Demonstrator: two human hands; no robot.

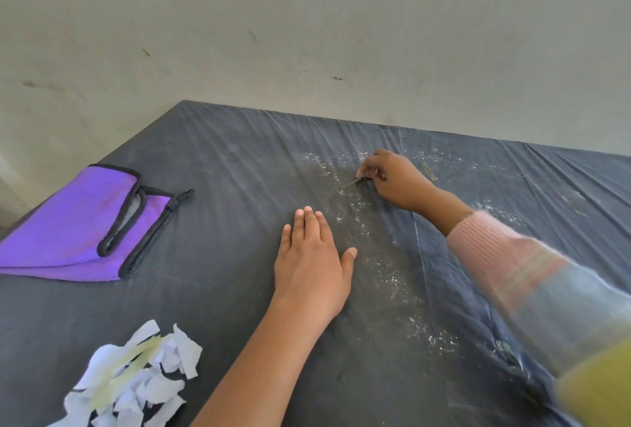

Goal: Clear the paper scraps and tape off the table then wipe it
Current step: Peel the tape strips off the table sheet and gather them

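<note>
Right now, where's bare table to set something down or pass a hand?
Free: the black table between the purple cloth and the left hand, and the far strip by the wall. Crowded: near-left corner with the paper scraps; the right hand picks at tape amid white residue.

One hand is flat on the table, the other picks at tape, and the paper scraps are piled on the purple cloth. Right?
Not quite. The head view shows the paper scraps piled on the table itself, apart from the purple cloth. The rest holds: the left hand lies flat and the right hand pinches a bit of tape.
</note>
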